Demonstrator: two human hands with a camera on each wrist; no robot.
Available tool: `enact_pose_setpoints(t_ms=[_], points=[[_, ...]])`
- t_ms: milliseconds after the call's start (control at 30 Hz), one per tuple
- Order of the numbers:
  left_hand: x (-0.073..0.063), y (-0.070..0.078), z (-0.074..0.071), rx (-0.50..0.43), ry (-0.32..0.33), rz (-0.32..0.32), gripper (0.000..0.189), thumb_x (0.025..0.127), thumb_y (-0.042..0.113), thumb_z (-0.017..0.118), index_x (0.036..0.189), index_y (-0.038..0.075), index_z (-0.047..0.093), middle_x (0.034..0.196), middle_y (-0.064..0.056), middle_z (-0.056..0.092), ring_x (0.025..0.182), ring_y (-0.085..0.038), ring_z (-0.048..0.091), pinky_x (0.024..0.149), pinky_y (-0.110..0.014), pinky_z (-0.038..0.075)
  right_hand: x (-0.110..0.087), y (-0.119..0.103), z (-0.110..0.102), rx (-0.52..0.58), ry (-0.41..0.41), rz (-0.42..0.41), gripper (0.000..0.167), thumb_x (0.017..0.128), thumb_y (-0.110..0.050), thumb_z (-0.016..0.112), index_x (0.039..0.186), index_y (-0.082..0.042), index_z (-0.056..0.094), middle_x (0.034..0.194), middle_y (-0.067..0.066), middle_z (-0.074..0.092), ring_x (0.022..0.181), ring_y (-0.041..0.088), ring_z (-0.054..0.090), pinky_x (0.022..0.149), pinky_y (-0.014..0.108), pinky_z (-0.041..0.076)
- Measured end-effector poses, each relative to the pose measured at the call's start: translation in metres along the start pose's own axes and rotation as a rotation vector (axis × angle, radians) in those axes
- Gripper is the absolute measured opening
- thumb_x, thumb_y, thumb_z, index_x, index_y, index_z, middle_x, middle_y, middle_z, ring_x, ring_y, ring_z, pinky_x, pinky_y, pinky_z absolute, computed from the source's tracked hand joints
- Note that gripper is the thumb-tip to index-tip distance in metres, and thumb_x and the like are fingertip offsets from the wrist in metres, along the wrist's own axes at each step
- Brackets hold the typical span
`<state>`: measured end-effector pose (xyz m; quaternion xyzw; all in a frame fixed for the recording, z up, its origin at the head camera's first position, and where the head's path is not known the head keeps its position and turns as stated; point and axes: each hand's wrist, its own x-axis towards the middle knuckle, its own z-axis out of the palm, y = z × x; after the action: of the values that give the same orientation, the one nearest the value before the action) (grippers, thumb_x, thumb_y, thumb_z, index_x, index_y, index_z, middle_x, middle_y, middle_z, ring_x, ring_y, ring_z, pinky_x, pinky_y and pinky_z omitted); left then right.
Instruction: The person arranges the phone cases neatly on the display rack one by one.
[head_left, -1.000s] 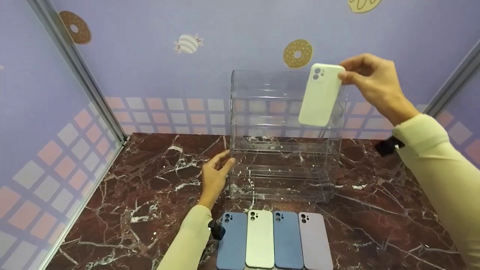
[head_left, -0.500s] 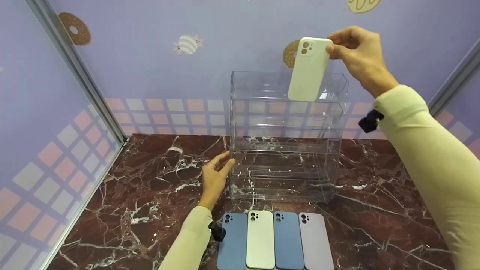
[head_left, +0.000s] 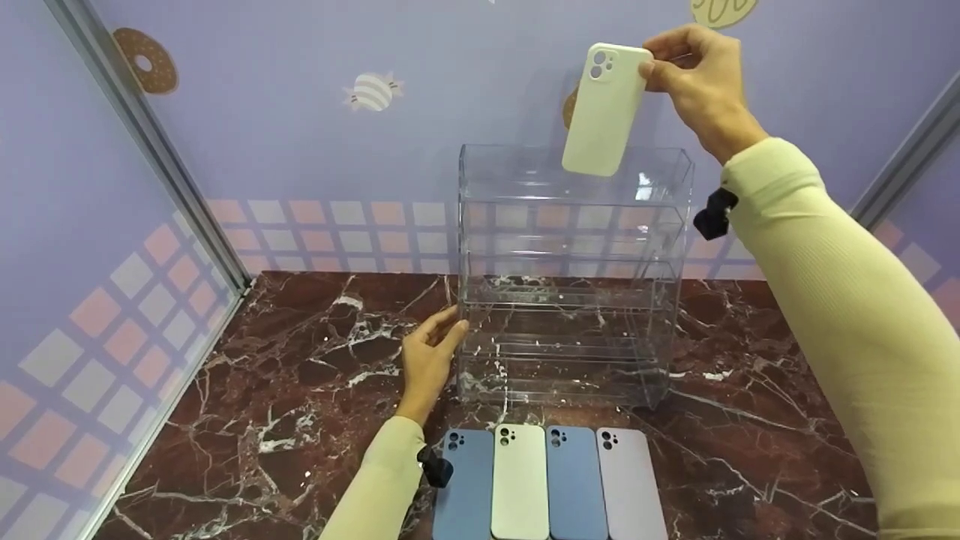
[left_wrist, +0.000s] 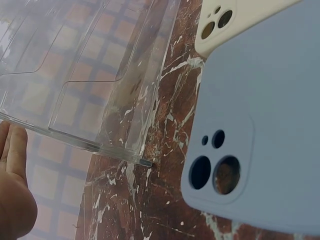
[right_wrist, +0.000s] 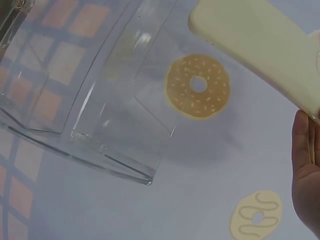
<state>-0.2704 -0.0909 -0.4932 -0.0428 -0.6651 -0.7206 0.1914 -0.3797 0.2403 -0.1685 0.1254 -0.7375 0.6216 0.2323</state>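
Pinched by its upper right corner, a cream phone case (head_left: pixel 609 112) hangs slightly tilted from my right hand (head_left: pixel 705 86), camera cutouts at the top left. Its lower end is around the top tier of a clear tiered display rack (head_left: pixel 570 306); I cannot tell whether they touch. In the right wrist view the case (right_wrist: pixel 265 45) appears apart from the rack (right_wrist: pixel 120 115). My left hand (head_left: pixel 429 360) rests with extended fingers against the rack's left side. The left wrist view shows those fingers (left_wrist: pixel 17 150) at the clear side panel.
Before the rack lies a row of phone cases: a blue case (head_left: pixel 465 487), a cream case (head_left: pixel 520 480), another blue case (head_left: pixel 575 480) and a lavender case (head_left: pixel 631 480). They lie on the dark red marbled table (head_left: pixel 300 405). A patterned lilac wall (head_left: pixel 285 135) stands behind.
My right hand has raised the cream phone case and moved it left, from in front of the rack to its top. The left hand has stayed at the rack's side.
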Motion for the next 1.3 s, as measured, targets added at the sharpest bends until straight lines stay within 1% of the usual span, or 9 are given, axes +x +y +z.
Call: enact_pose_setpoints(t_ms=[67, 267, 400, 533, 633, 933, 1167, 1233, 1300], points=[[-0.001, 0.000, 0.000, -0.011, 0.003, -0.008, 0.035, 0.095, 0.003, 0.079, 0.127, -0.010, 0.072, 0.120, -0.028, 0.073, 0.098, -0.015, 0.075, 0.087, -0.025, 0.061, 0.003, 0.001, 0.002, 0.006, 0.001, 0.008, 0.019, 0.092, 0.014, 0.072, 0.108, 0.002, 0.075, 0.096, 0.008, 0.067, 0.089, 0.015, 0.068, 0.083, 0.025, 0.062], [-0.001, -0.001, 0.000, -0.023, 0.001, -0.019, 0.036, 0.096, 0.005, 0.078, 0.129, -0.009, 0.071, 0.115, -0.024, 0.076, 0.099, -0.017, 0.075, 0.089, -0.026, 0.061, 0.009, 0.005, 0.011, -0.013, -0.009, 0.006, 0.018, 0.094, 0.013, 0.070, 0.109, 0.003, 0.074, 0.097, 0.008, 0.065, 0.088, 0.015, 0.068, 0.083, 0.025, 0.062], [-0.001, -0.001, 0.000, -0.023, 0.003, -0.017, 0.034, 0.097, 0.004, 0.078, 0.128, -0.007, 0.072, 0.113, -0.023, 0.076, 0.099, -0.016, 0.075, 0.089, -0.026, 0.060, 0.011, 0.009, 0.018, -0.019, -0.019, 0.015, 0.018, 0.094, 0.014, 0.069, 0.108, 0.003, 0.074, 0.097, 0.009, 0.064, 0.087, 0.015, 0.067, 0.084, 0.025, 0.062], [-0.002, 0.000, 0.001, -0.021, 0.015, -0.018, 0.034, 0.096, 0.005, 0.079, 0.127, -0.007, 0.073, 0.112, -0.022, 0.077, 0.096, -0.014, 0.075, 0.088, -0.025, 0.060, 0.012, 0.012, 0.022, 0.013, -0.029, 0.062, 0.019, 0.094, 0.014, 0.069, 0.109, 0.003, 0.074, 0.099, 0.009, 0.063, 0.088, 0.016, 0.067, 0.084, 0.025, 0.062], [-0.002, 0.001, 0.002, -0.023, 0.021, -0.017, 0.033, 0.096, 0.004, 0.079, 0.126, -0.007, 0.073, 0.114, -0.025, 0.076, 0.095, -0.014, 0.075, 0.087, -0.025, 0.060, 0.012, 0.014, 0.023, 0.027, -0.037, 0.092, 0.020, 0.094, 0.015, 0.069, 0.111, 0.004, 0.074, 0.100, 0.010, 0.062, 0.089, 0.016, 0.067, 0.085, 0.026, 0.062], [-0.005, 0.001, 0.003, -0.009, 0.039, -0.025, 0.032, 0.095, 0.002, 0.079, 0.125, -0.008, 0.074, 0.117, -0.028, 0.074, 0.097, -0.015, 0.075, 0.086, -0.024, 0.060, 0.008, 0.024, 0.025, 0.008, -0.048, 0.201, 0.023, 0.096, 0.012, 0.069, 0.116, 0.002, 0.073, 0.104, 0.009, 0.063, 0.090, 0.017, 0.069, 0.087, 0.026, 0.062], [-0.005, 0.001, 0.002, -0.015, 0.030, -0.018, 0.033, 0.095, 0.003, 0.079, 0.126, -0.008, 0.073, 0.119, -0.023, 0.075, 0.100, -0.019, 0.075, 0.088, -0.025, 0.060, 0.008, 0.030, 0.028, 0.050, -0.040, 0.229, 0.023, 0.097, 0.013, 0.068, 0.118, 0.003, 0.072, 0.104, 0.010, 0.062, 0.089, 0.018, 0.070, 0.087, 0.027, 0.062], [-0.006, 0.001, 0.002, -0.006, 0.028, -0.020, 0.033, 0.095, 0.004, 0.079, 0.126, -0.006, 0.074, 0.119, -0.021, 0.075, 0.101, -0.020, 0.075, 0.088, -0.025, 0.060, 0.008, 0.031, 0.030, 0.050, -0.045, 0.235, 0.026, 0.098, 0.012, 0.067, 0.121, 0.003, 0.071, 0.104, 0.010, 0.064, 0.090, 0.019, 0.070, 0.089, 0.027, 0.062], [-0.007, 0.002, 0.001, 0.004, 0.023, -0.021, 0.033, 0.096, 0.005, 0.079, 0.127, -0.004, 0.074, 0.120, -0.022, 0.075, 0.103, -0.022, 0.075, 0.089, -0.026, 0.060, 0.007, 0.032, 0.032, 0.034, -0.056, 0.235, 0.029, 0.099, 0.012, 0.064, 0.126, 0.003, 0.069, 0.106, 0.009, 0.066, 0.092, 0.019, 0.071, 0.090, 0.028, 0.061]])
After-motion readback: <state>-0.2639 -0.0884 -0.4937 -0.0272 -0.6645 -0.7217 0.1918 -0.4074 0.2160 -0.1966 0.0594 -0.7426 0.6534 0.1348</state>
